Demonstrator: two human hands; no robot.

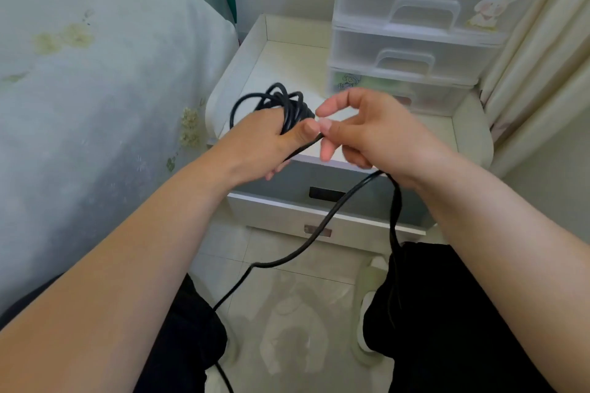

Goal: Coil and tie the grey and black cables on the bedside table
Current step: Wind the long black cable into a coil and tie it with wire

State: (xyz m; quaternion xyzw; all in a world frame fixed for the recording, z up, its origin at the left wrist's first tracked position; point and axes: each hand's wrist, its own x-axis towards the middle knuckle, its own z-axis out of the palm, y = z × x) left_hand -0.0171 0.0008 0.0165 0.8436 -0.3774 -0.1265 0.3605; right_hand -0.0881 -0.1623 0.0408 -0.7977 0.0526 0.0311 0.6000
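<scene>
Nearest the camera, loose black cable (289,257) hung below the bench (287,60) front, trailing toward the floor (281,265) between the person's knees. Above the bench's near edge, the left hand (265,140) gripped a coiled bundle of that cable, its loops standing up over the bench top. Just beside it, the right hand (367,131) pinched the cable's free run between thumb and finger, the other fingers loosely curled. On the bench's far side stood a translucent drawer unit (415,41). Left of the bench lay a bed (95,73).
</scene>
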